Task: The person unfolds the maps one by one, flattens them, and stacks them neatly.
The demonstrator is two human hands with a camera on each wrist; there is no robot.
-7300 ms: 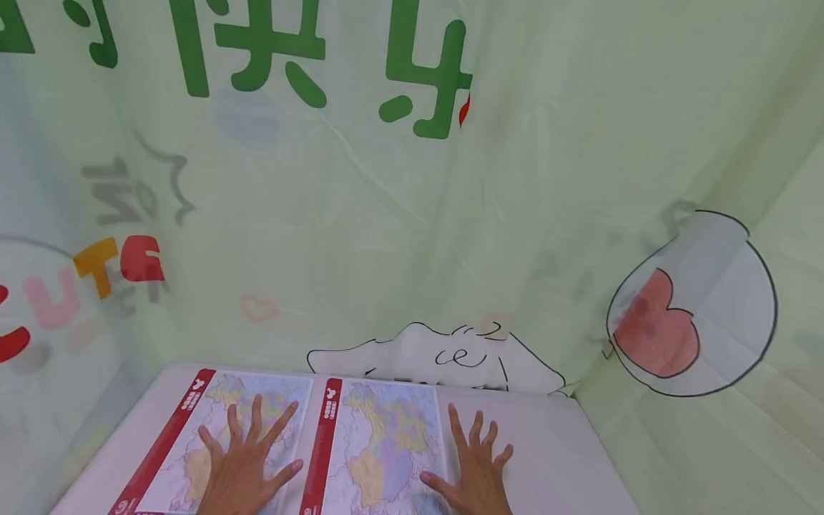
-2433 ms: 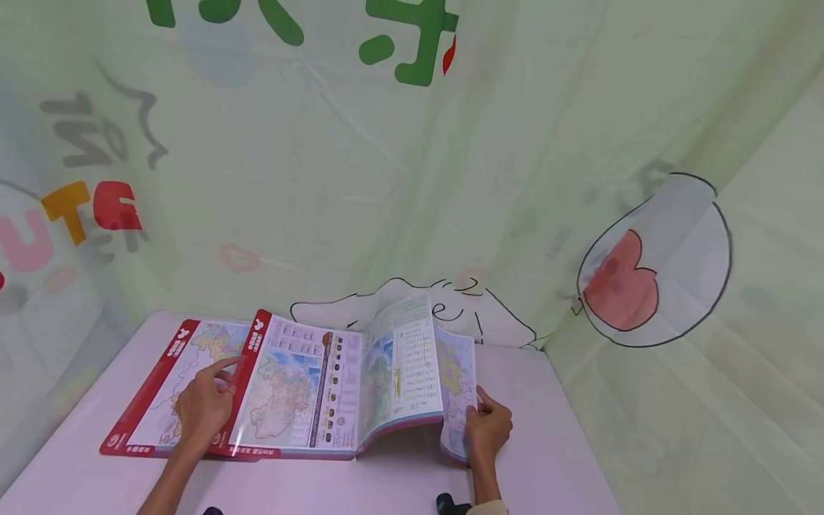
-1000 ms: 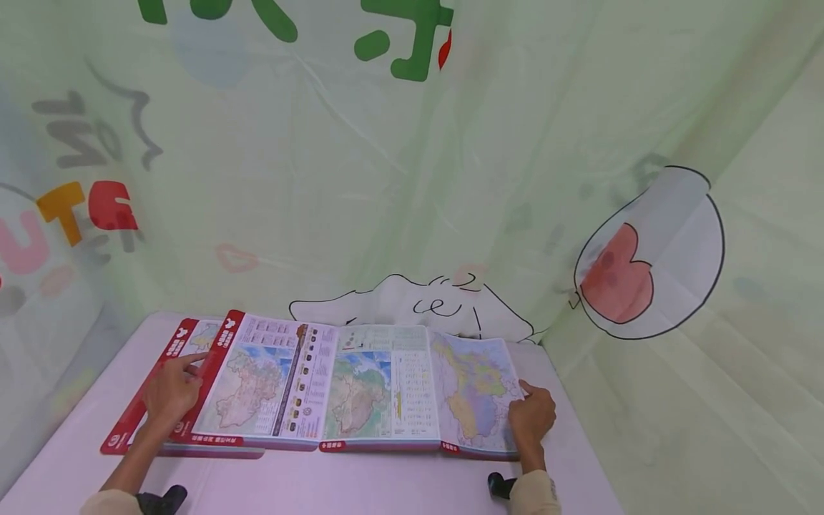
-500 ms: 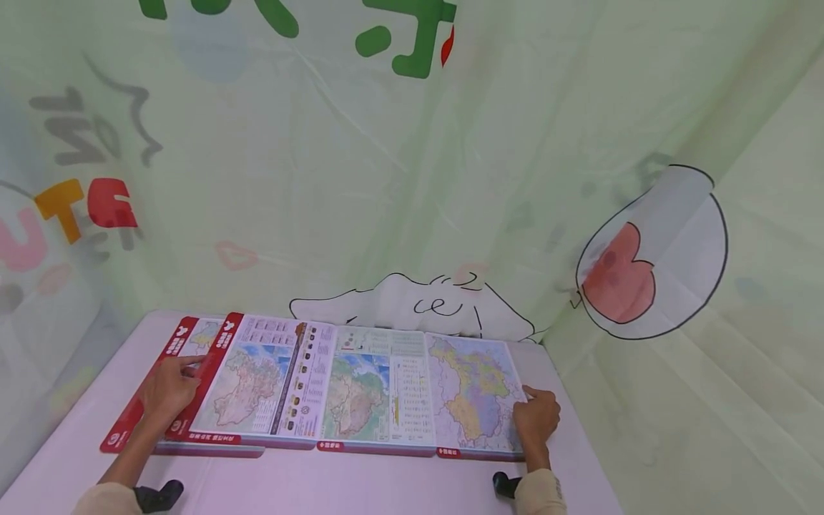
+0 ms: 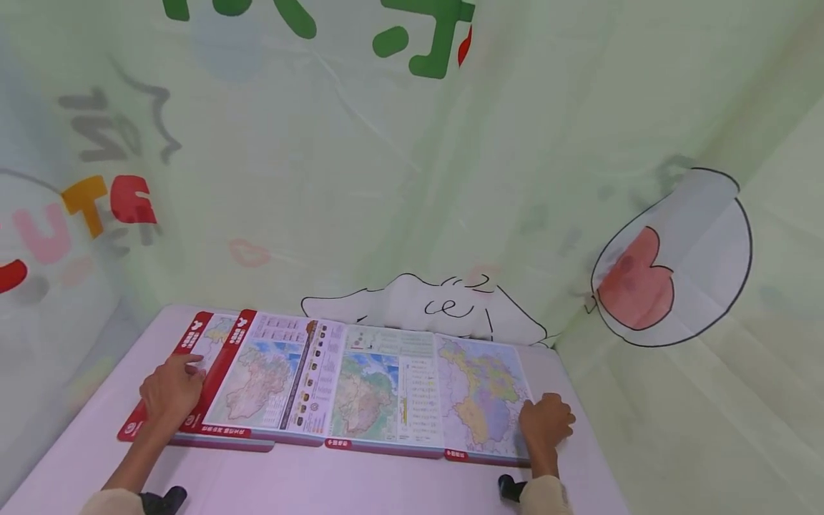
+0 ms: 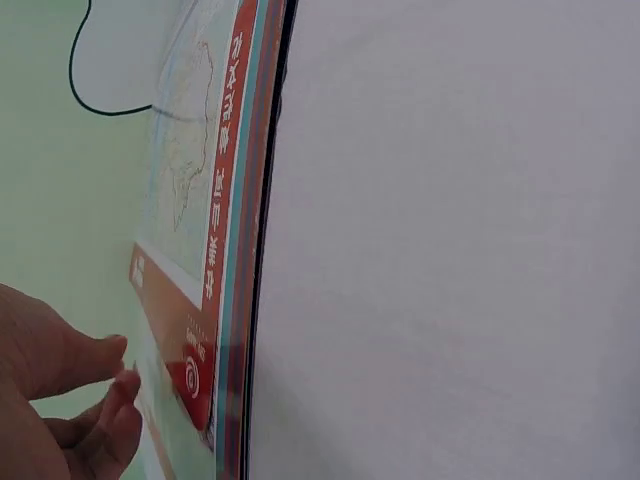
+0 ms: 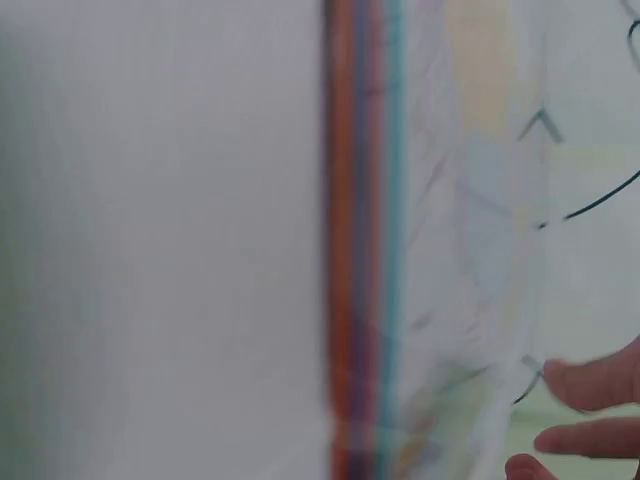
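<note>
Map sheets lie overlapping in a row in the head view. At far left is a red-edged map (image 5: 219,330), mostly covered by a second red-edged map (image 5: 257,390). To its right lie a green relief map (image 5: 363,393) and a multicoloured map (image 5: 479,393). My left hand (image 5: 172,390) is over the left map, at the second map's red edge. In the left wrist view its thumb and fingertips come close together, with nothing seen between them. Near the multicoloured map's right edge is my right hand (image 5: 547,423); its thumb and fingers (image 7: 595,437) are apart in the right wrist view.
The maps lie on a pale table (image 5: 360,486), reaching across most of its width. A printed light-green curtain (image 5: 399,179) stands behind the table and along both sides. Dark straps (image 5: 164,501) are on both wrists.
Earlier two maps lay side by side under spread hands. Later my right hand drew lifted sheets out to the right, and they now lie flat. My hands have since loosened from the edges.
</note>
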